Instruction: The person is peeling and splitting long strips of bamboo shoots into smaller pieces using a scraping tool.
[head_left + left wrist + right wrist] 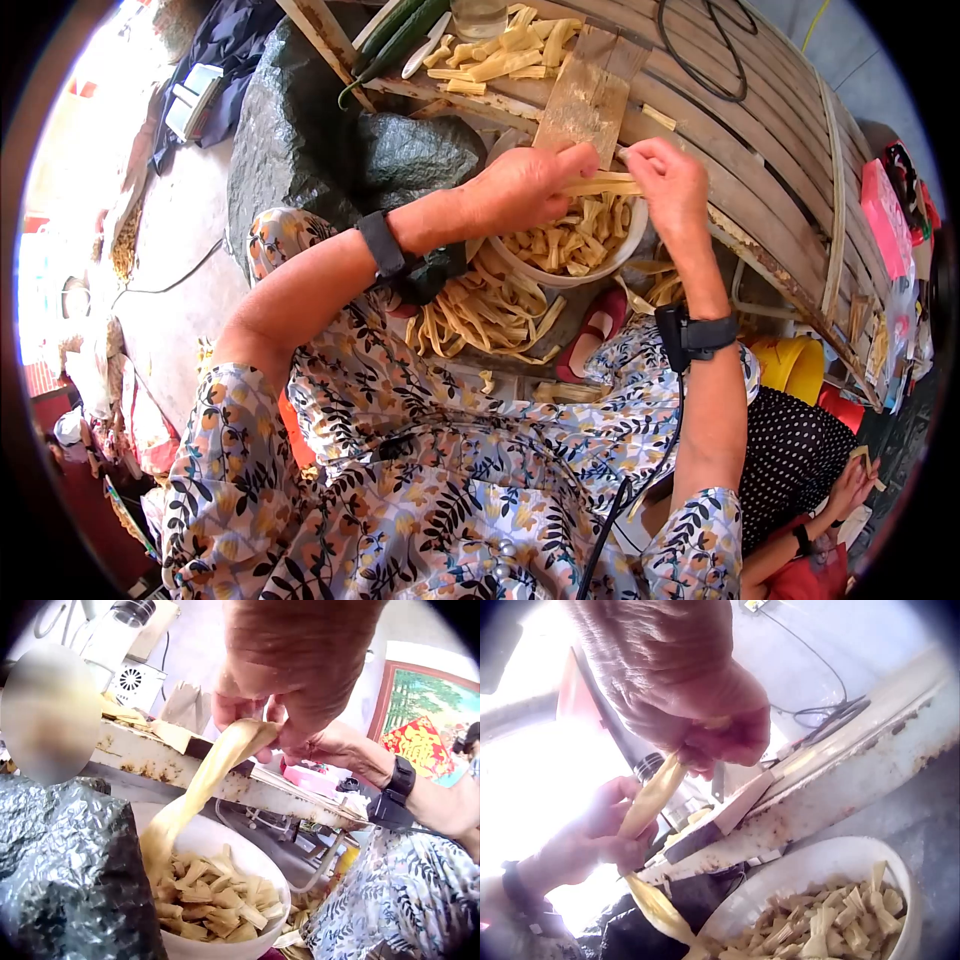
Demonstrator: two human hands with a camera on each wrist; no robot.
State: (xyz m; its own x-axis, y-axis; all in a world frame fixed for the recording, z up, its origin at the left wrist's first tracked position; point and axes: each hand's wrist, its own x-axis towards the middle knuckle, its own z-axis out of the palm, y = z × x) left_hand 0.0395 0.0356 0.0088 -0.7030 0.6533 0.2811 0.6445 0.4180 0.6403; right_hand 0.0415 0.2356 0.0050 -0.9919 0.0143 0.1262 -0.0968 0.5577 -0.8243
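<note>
A long, soft, pale yellow strip (605,184) is stretched between both hands over a white tub (638,235). My left hand (515,190) grips it with curled fingers, and its tail (191,802) hangs from there toward the tub. At the other end, my right hand (672,185) pinches the strip between thumb and fingers. In the right wrist view the strip (656,796) runs slanting from the right fingers through the left hand (585,844). Short folded yellow pieces (575,245) fill much of the tub.
Loose long strips (480,310) lie left of the tub. Ahead, a slatted bench (720,130) carries a wooden board (590,90), more yellow pieces (510,60), cucumbers (400,40) and a black cable (735,85). Dark plastic sheeting (290,130) is at the left. Another person's hand (850,490) is at lower right.
</note>
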